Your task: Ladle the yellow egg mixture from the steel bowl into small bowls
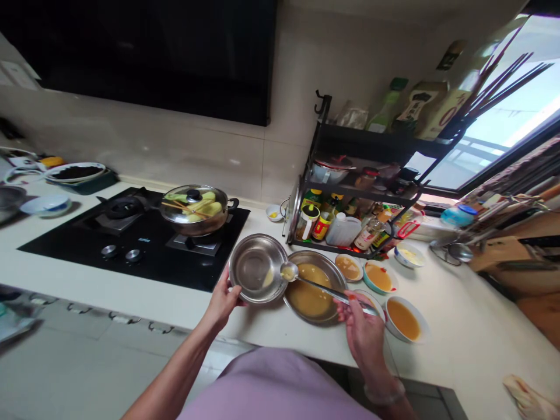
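Observation:
My left hand (225,303) grips the rim of a steel bowl (251,265), tilted slightly, with a little yellowish liquid at its bottom right. In my right hand (361,324) is the handle of a metal ladle (324,287). The ladle's head sits at the steel bowl's right rim and holds some pale yellow stuff; whether it touches the rim I cannot tell. Below the ladle stands a wider steel basin (312,318) of brownish-yellow liquid. Beside it are bowls of similar orange-brown liquid, among them a white bowl (405,319) and a teal-sided bowl (380,277).
Left on the black gas hob (149,262) stands a lidded pan (195,213) with food and chopsticks showing through the glass. A black rack (363,146) of bottles stands behind the basin. Knives and boards line the right side, and a cloth (527,399) lies at the lower right.

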Demonstrator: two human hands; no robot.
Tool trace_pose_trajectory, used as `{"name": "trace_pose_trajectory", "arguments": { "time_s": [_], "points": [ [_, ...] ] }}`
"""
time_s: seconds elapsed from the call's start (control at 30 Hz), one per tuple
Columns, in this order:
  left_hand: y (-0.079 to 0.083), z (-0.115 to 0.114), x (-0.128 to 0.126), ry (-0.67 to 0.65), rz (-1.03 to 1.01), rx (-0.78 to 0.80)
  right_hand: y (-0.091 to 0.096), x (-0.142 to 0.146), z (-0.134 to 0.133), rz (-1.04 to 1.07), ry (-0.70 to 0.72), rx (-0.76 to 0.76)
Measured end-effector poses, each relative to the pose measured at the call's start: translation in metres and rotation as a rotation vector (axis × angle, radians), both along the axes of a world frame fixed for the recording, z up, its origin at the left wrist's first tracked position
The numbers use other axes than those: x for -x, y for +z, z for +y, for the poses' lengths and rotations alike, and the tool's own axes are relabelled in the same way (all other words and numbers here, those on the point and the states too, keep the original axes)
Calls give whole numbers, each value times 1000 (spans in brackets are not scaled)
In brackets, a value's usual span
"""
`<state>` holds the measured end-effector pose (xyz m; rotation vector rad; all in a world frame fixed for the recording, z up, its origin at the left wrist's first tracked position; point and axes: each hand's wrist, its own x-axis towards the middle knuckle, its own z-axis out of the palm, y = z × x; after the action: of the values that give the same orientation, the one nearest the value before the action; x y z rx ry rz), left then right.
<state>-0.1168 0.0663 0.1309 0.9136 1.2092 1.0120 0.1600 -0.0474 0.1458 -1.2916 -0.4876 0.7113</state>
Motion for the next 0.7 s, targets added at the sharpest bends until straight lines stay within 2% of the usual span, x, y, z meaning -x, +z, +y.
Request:
{"name": "trace_pose_trajectory", "arguments": {
  "time_s": [0.1, 0.2, 0.3, 0.47, 0.57, 0.7],
  "points": [
    [-7, 4, 4, 58, -80, 65, -3, -16, -6, -80, -76, -18],
    [-19, 10, 7, 155, -162, 117, -11, -24, -16, -275, -82, 9],
    [-35, 15, 8, 221, -240, 158, -22, -23, -29, -555, 10, 22],
    [-59, 19, 1, 241, -304, 195, -36, -20, -49, -933, 201, -75],
    [-67, 18, -5, 262, -298, 197, -33, -25, -57, -1008, 188, -79],
    [-77, 17, -11, 260, -247, 176, -16, -35, -65, -933, 8, -34]
  ]
}}
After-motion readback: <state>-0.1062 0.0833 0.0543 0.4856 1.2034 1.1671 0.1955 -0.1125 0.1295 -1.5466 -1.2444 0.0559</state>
